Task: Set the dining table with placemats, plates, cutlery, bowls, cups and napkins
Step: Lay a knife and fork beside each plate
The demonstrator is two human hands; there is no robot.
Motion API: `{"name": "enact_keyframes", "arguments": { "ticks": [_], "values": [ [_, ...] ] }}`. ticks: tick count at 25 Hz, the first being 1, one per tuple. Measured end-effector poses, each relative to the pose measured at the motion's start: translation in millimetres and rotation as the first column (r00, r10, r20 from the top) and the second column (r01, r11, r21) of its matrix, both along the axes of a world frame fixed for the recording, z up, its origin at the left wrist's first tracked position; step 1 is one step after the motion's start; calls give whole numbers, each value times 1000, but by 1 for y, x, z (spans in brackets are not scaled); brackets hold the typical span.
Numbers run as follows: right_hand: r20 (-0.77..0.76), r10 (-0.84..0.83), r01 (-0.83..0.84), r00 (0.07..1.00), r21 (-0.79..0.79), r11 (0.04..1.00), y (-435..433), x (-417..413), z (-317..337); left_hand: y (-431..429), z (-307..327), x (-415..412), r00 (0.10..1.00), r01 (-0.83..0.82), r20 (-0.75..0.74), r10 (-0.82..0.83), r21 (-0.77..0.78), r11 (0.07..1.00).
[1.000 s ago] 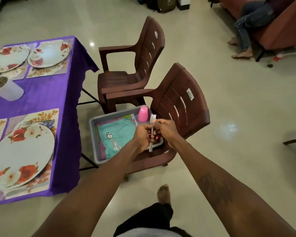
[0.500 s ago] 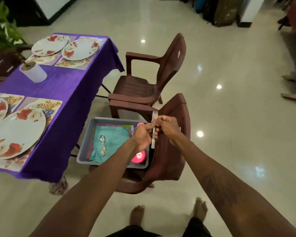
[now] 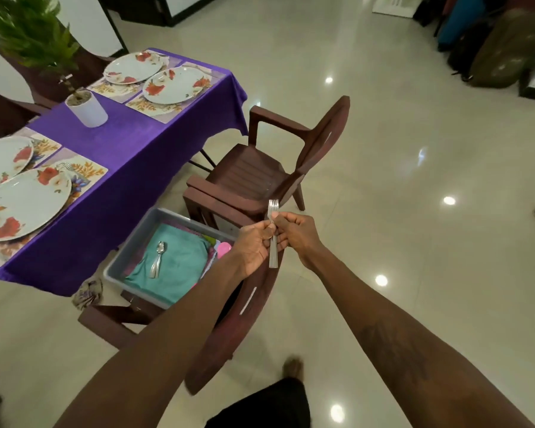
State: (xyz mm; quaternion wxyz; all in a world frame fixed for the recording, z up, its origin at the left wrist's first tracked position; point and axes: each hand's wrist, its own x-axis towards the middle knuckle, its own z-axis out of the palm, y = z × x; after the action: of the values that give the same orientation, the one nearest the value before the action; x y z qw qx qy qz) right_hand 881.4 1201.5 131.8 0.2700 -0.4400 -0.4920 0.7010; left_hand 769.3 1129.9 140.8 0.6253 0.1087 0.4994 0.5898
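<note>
The left hand (image 3: 254, 242) and the right hand (image 3: 297, 237) meet just right of the grey tub (image 3: 139, 242), above the back of the brown chair (image 3: 229, 329) that carries it. Both have a closed grip on a small bunch of forks (image 3: 273, 256). The fingers and thumbs are curled round the necks, the tines stand up above the knuckles and the handles hang below. How many forks there are cannot be told.

Inside the tub a spoon (image 3: 157, 261) lies on a folded teal napkin (image 3: 179, 270), with a pink cup (image 3: 224, 249) at the tub's right end, partly hidden by the left wrist.

Left of the tub stands the desk (image 3: 121, 168) under a purple cloth. The nearest floral plate (image 3: 25, 202) sits on a placemat (image 3: 87, 174), and three more plates lie further along. Beyond the tub, a white pot (image 3: 87, 111) holding a green plant stands on the desk. A second brown chair (image 3: 254, 177) stands behind the tub.
</note>
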Motion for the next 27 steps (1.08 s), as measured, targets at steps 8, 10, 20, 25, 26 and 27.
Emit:
{"name": "enact_keyframes", "arguments": {
  "ticks": [8, 10, 20, 25, 26, 27],
  "values": [
    [17, 171, -172, 985, 112, 979, 185, -18, 6, 171, 2, -15, 990, -117, -66, 121, 68, 991],
    [21, 219, -220, 975, 91, 971, 237, -24, 16, 217, 9, -20, 984, -173, -29, 175, 64, 983],
    [105, 373, -385, 922, 157, 909, 474, -83, 32, 435, 18, -47, 911, -408, -45, 410, 50, 912],
    [152, 496, -515, 855, 143, 845, 608, -129, 14, 556, 3, -68, 823, -564, -92, 561, -13, 825],
    [173, 536, -559, 826, 132, 819, 635, -137, 14, 582, 2, -70, 793, -606, -102, 601, -29, 795],
    [187, 562, -586, 806, 113, 803, 659, -141, 14, 605, 2, -69, 771, -633, -121, 625, -49, 772]
  ]
}}
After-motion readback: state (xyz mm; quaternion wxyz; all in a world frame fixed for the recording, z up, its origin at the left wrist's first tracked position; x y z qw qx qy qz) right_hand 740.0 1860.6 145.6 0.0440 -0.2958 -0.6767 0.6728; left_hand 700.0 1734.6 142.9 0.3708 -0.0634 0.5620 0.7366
